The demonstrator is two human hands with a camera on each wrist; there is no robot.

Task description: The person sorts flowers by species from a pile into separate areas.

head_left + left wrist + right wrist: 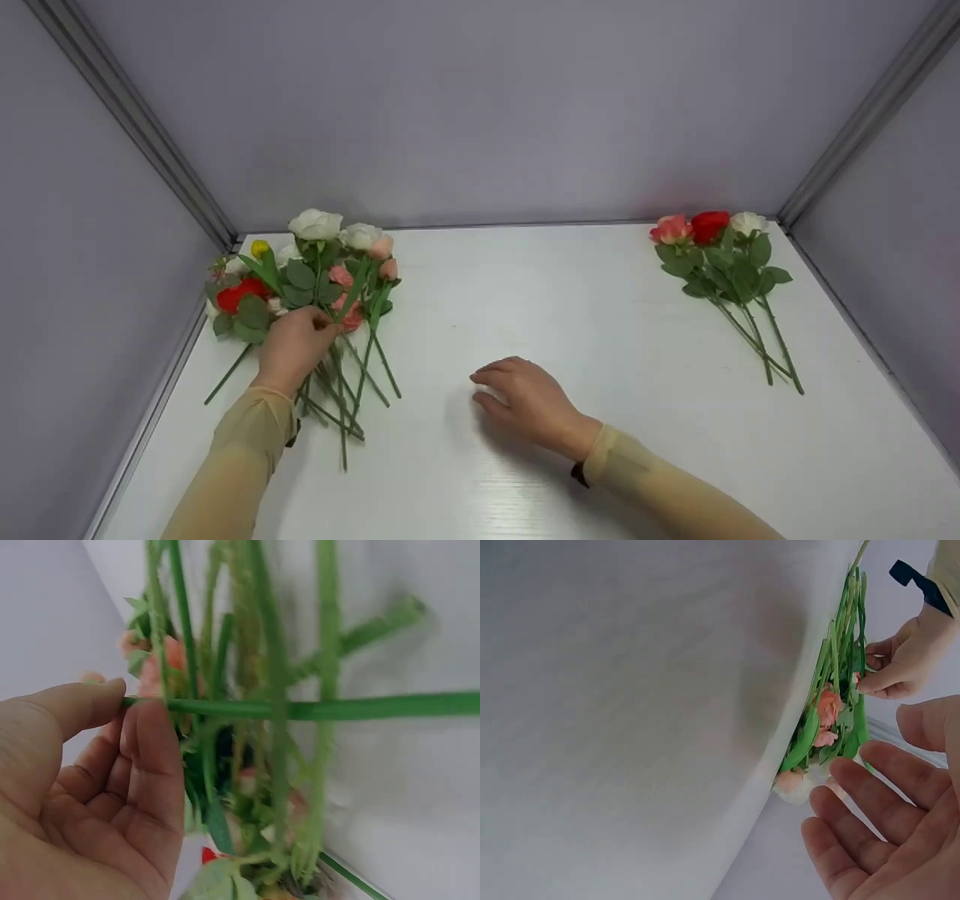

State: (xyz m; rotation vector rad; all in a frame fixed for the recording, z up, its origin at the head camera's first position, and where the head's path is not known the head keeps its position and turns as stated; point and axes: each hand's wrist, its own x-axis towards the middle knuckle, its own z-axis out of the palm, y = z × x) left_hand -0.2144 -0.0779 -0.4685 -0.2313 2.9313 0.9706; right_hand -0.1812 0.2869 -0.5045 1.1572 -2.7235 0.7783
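Note:
At the left of the table, my left hand [296,345] is over a pile of artificial flowers and pinches one thin green flower stem [225,709] between thumb and fingertips. Which bloom this stem bears cannot be told. About the hand lie a large white rose [315,224], a red rose [241,295], a small yellow bloom [259,248] and pink flowers [341,276]. Many stems cross below them. Over the middle of the table hovers my right hand [529,401], fingers relaxed and slightly bent, holding nothing. In the right wrist view its palm [922,855] shows bare.
Toward the back right of the white table [525,300] lie a pink rose [671,229], a red rose [709,226] and a white rose [748,223], stems pointing toward the front. Grey panels [510,112] wall in the back and both sides.

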